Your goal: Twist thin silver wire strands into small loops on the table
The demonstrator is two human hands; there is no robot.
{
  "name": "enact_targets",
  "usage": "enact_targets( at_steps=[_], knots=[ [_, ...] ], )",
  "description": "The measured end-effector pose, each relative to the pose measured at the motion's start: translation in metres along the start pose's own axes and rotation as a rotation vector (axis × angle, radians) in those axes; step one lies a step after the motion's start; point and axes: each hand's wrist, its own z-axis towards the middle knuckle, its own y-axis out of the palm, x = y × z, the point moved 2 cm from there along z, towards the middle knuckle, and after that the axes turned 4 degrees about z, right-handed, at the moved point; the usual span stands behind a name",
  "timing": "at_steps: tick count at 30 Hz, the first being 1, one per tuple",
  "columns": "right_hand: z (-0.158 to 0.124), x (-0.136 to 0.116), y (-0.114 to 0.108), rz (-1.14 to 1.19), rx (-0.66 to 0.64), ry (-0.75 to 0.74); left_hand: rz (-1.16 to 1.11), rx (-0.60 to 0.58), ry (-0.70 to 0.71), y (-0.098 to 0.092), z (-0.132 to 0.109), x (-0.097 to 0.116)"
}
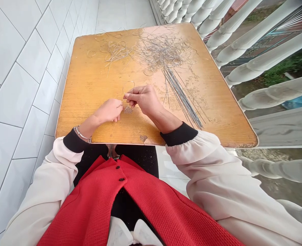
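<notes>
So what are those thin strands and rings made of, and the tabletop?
The straight strands and tangled rings look like thin metal wire: grey, shiny, keeping bent shapes. The wire loop pinched by left hand and right hand looks alike. The tabletop seems varnished wood or laminate: orange-brown, glossy, chipped at the front edge.

Was daylit, soft and even, without hard shadows. Had a square wooden table [89, 85] in the middle, top orange-brown, scuffed on the right and chipped at the near edge. Ran white tiles [17, 68] with grey joints down the left and on past the far edge. Showed white balusters [255, 61] close along the right, grass [291, 65] behind them.
</notes>
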Motion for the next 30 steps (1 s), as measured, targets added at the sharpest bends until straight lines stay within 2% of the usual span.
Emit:
enact_targets(
  at_steps=[8,16,21,30],
  knots=[
    [0.006,-0.004,-0.012,0.042,-0.006,0.039,-0.291,0.065,-0.048,-0.005,-0.003,0.006],
    [0.005,-0.002,-0.004,0.096,-0.084,0.094,-0.452,0.119,-0.051,-0.003,-0.004,0.008],
    [0.004,-0.002,-0.007,0.082,-0.084,0.091,-0.46,0.116,-0.073,-0.003,-0.003,0.004],
    [0.0,0.002,0.002,0.032,-0.196,0.142,-0.478,0.386,0.073,-0.015,0.001,-0.001]
  ],
)
